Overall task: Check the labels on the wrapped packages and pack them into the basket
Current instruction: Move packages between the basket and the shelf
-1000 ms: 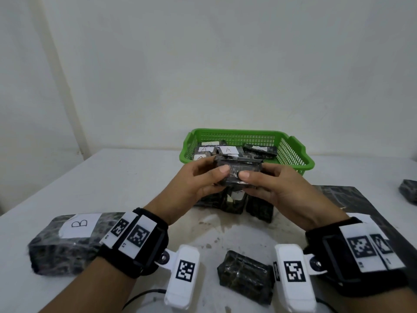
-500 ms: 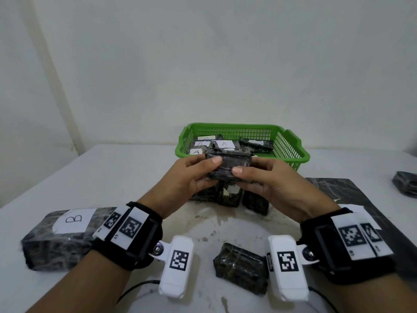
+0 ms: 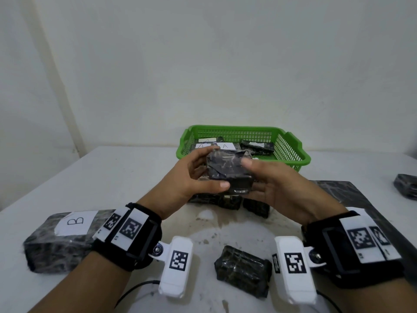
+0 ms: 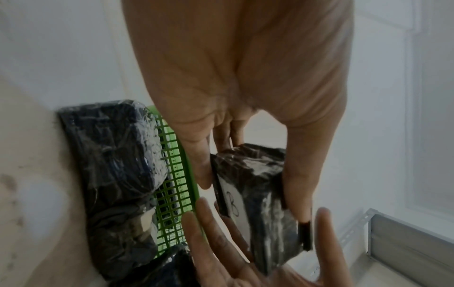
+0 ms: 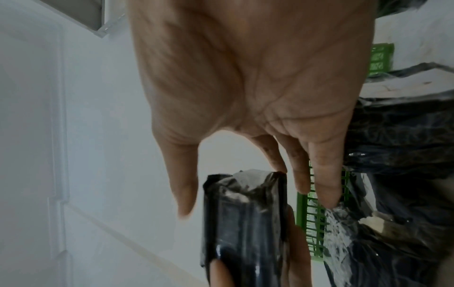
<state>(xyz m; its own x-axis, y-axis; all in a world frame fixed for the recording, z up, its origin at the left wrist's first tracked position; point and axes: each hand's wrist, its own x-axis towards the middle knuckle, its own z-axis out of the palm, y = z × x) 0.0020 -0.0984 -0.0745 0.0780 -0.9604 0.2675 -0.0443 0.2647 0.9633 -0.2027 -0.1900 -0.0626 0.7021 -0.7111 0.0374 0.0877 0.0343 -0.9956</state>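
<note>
A small black wrapped package (image 3: 228, 169) is held up in front of the green basket (image 3: 291, 154). My left hand (image 3: 215, 168) pinches it, thumb on the near edge and fingers behind. My right hand (image 3: 248, 179) lies against its right end with straight fingers; in the right wrist view the thumb (image 5: 184, 194) stands apart from the package (image 5: 245, 223). The left wrist view shows a white label (image 4: 234, 205) with a handwritten mark like a B on the face turned away from my head. Inside the basket lie several wrapped packages, two with A labels (image 3: 225, 145).
A long package labelled B (image 3: 61, 240) lies at the front left. A small one (image 3: 242, 269) sits between my wrists. More packages (image 3: 228, 201) lie under my hands. A flat dark bundle (image 3: 338, 193) and another package (image 3: 406, 187) are on the right.
Both hands have tipped the package, so its broad dark face now points toward my head. My right hand's grip has loosened to straight fingers.
</note>
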